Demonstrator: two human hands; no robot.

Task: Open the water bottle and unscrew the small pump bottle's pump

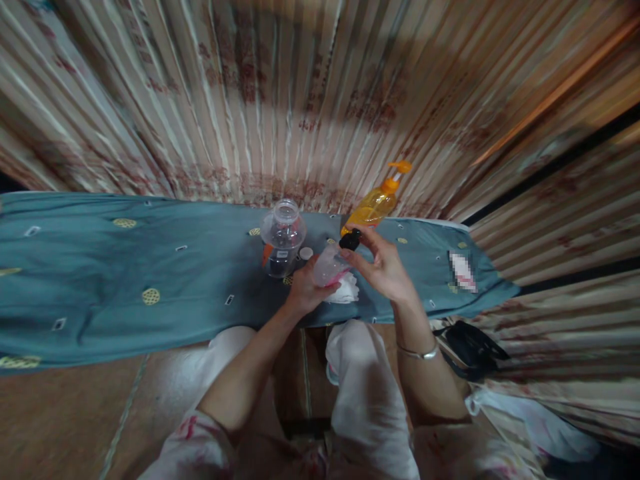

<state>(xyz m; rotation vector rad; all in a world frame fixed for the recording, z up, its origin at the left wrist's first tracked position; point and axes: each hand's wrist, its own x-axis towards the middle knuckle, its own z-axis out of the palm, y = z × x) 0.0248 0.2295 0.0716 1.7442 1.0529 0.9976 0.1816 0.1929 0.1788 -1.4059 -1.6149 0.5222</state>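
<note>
My left hand [306, 291] is wrapped round a small translucent bottle [329, 265] with a pink tint near its base. The bottle is tilted up and to the right. At its upper end, the fingers of my right hand [384, 265] are closed on a black cap [350, 240]; I cannot tell whether the cap is loose from the neck. Just left of my hands stands a clear plastic jug [283, 230] with an open mouth. A small white cap [306, 253] lies beside it. Under the held bottle is a crumpled white tissue [346, 291].
An orange pump bottle [373, 207] of yellow liquid stands behind my right hand. A blurred pink and white packet [463, 271] lies on the right of the teal cloth-covered table [200, 273]. Pleated curtains [280, 100] hang behind. A black bag [473, 348] is at lower right.
</note>
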